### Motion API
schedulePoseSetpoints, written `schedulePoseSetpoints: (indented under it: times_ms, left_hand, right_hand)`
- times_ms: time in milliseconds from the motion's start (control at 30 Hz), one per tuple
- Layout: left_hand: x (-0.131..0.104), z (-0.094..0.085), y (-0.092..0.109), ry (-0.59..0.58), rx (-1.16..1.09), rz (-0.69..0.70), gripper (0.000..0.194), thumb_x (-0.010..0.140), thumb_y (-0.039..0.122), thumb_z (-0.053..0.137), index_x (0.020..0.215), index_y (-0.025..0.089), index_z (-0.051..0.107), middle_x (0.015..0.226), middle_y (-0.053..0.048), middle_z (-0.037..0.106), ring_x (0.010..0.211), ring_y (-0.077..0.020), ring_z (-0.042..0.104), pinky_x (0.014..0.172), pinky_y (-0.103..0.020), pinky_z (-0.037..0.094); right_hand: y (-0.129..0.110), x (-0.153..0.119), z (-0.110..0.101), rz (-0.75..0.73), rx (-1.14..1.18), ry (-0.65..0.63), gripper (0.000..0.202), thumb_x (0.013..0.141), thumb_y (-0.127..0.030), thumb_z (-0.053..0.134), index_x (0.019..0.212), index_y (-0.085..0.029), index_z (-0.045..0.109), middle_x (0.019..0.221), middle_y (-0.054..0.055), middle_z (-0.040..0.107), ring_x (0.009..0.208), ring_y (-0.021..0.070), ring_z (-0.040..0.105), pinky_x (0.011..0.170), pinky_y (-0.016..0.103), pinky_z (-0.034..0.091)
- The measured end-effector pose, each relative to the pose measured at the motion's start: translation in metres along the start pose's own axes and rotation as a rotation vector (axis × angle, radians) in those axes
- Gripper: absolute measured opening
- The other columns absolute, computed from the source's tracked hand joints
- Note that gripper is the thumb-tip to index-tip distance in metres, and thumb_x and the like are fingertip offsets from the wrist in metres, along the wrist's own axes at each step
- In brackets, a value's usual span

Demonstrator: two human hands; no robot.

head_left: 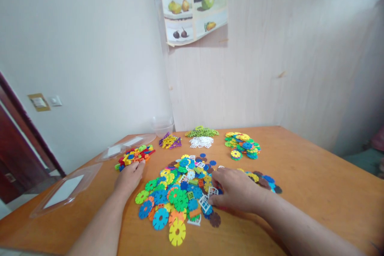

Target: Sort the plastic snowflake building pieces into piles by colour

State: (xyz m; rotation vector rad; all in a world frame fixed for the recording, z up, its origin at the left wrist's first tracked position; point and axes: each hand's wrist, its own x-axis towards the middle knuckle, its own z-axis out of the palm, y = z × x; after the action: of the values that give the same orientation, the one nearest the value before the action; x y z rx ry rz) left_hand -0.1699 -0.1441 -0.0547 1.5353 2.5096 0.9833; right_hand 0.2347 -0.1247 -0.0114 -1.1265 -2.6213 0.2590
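Note:
At the left, my left hand [131,177] reaches the near edge of a heap of small bricks [136,154] in red, yellow, green and orange. Its fingers are drawn together, and what they hold, if anything, is hidden. In the middle lies a big mixed pile of notched plastic discs [160,197], with small bricks and white toy window frames [205,204] among them. My right hand [237,189] rests at that pile's right edge, palm down. Its thumb and curled fingers are apart, close around a white window frame [213,191]; no firm grip shows.
Behind are purple and yellow pieces [170,141], white pieces [201,142], green pieces [202,131] and sorted discs [244,145]. A clear bowl [163,127] stands by the wall. Clear plastic lids [66,191] lie left. More discs [264,180] lie beyond my right hand.

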Motion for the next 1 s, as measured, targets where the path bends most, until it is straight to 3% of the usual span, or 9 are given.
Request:
schedulePoseSetpoints:
  times_ms: [500, 700, 867, 1000]
  left_hand:
    - [-0.002, -0.002, 0.005, 0.01, 0.031, 0.005, 0.053, 0.09, 0.063, 0.033, 0.059, 0.023, 0.047, 0.057, 0.0, 0.061, 0.061, -0.0196, 0.059, 0.056, -0.029, 0.033]
    - [0.004, 0.005, 0.004, 0.003, -0.059, 0.006, 0.052, 0.088, 0.064, 0.037, 0.06, 0.023, 0.051, 0.058, 0.0, 0.063, 0.062, -0.0201, 0.061, 0.057, -0.029, 0.034]
    - [0.016, 0.015, 0.024, -0.08, -0.087, -0.08, 0.043, 0.083, 0.056, 0.049, 0.057, 0.022, 0.052, 0.056, -0.002, 0.064, 0.056, -0.0205, 0.058, 0.054, -0.03, 0.032]
    - [0.02, 0.028, 0.044, -0.121, -0.205, -0.021, 0.043, 0.084, 0.056, 0.048, 0.062, 0.02, 0.058, 0.063, -0.004, 0.068, 0.062, -0.02, 0.061, 0.058, -0.028, 0.036]
  right_hand:
    - [0.009, 0.008, 0.011, 0.058, 0.165, 0.017, 0.014, 0.076, -0.034, 0.064, 0.083, -0.022, 0.062, 0.079, 0.0, 0.062, 0.064, 0.0118, 0.05, 0.054, 0.024, 0.023]
    - [0.012, 0.013, 0.02, 0.08, 0.296, 0.054, 0.006, 0.077, -0.025, 0.061, 0.079, -0.021, 0.058, 0.074, -0.002, 0.06, 0.063, 0.0109, 0.05, 0.053, 0.022, 0.026]
    - [0.017, 0.017, 0.027, 0.076, 0.391, 0.072, 0.011, 0.081, -0.029, 0.06, 0.078, -0.02, 0.055, 0.069, -0.003, 0.059, 0.061, 0.0107, 0.05, 0.053, 0.022, 0.029]
    - [0.017, 0.017, 0.029, 0.086, 0.44, 0.072, 0.014, 0.085, -0.032, 0.057, 0.079, -0.019, 0.056, 0.068, -0.003, 0.058, 0.061, 0.0107, 0.048, 0.052, 0.022, 0.029]
